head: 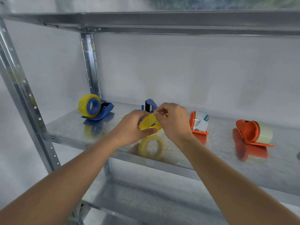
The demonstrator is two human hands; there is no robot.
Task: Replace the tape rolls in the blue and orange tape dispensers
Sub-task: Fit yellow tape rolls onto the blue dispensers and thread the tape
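On the metal shelf (pixel 68 127), at far left, a blue dispenser (pixel 99 111) carried a yellow roll (pixel 88 105). Right of it, the left hand (pixel 133 127) gripped a loose yellow tape roll (pixel 148 123) while the right hand (pixel 172 119) pinched its edge, a second blue dispenser (pixel 151 105) just behind. Further right stood two orange dispensers (pixel 198 123) (pixel 250 132).

four dispensers (pixel 97 109) in row on shelf (pixel 68 127); roll (pixel 148 123) before second.
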